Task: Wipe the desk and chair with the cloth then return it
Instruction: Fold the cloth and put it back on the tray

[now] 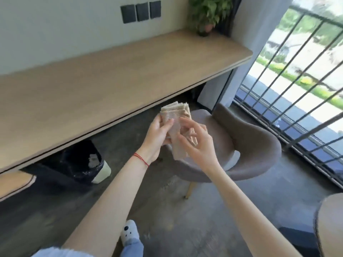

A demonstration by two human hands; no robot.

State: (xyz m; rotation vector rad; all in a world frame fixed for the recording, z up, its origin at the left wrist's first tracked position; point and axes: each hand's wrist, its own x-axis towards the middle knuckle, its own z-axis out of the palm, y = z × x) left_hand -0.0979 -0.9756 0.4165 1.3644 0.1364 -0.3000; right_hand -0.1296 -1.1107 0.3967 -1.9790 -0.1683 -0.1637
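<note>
Both hands meet in mid-air above the chair (246, 145): the left hand (157, 138) pinches the folded beige cloth (175, 123) between thumb and fingers, while the right hand (194, 143) curls around its lower part, hiding much of it. A red string (141, 159) circles the left wrist. Beyond, a bin (87, 162) sits half hidden under the worktop (111, 76). At the far end a blurred potted plant (207, 15) is cut off by the frame.
</note>
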